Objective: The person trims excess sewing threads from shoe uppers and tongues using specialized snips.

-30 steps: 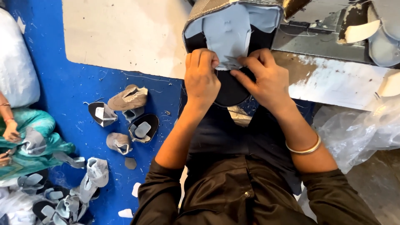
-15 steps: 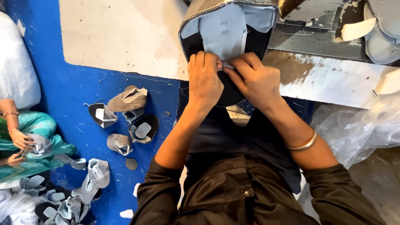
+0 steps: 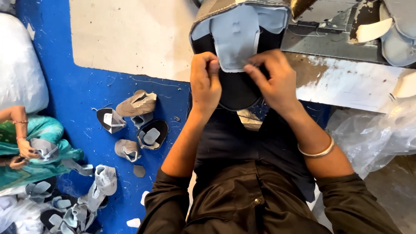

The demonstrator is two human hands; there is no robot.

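Nearest, dark brown shirt front (image 3: 255, 203) and both bare forearms reaching up from rolled sleeves, thin silver bangle (image 3: 318, 152) on the right wrist. Left hand (image 3: 206, 84) closed in a pinch, fingertips gripping the left edge of the pale blue fabric tongue (image 3: 236, 37) of a dark shoe upper with grey mesh outer (image 3: 236, 84). Right hand (image 3: 275, 80) likewise curled, thumb and fingers pinching the tongue's lower right edge. Upper held upright over the lap, just before the scuffed grey metal bench (image 3: 346, 82). Farther left, loose grey and black shoe upper pieces (image 3: 138, 123) scattered on blue floor (image 3: 78, 95). At the far left edge, another person's hand (image 3: 27, 149) on a grey piece.
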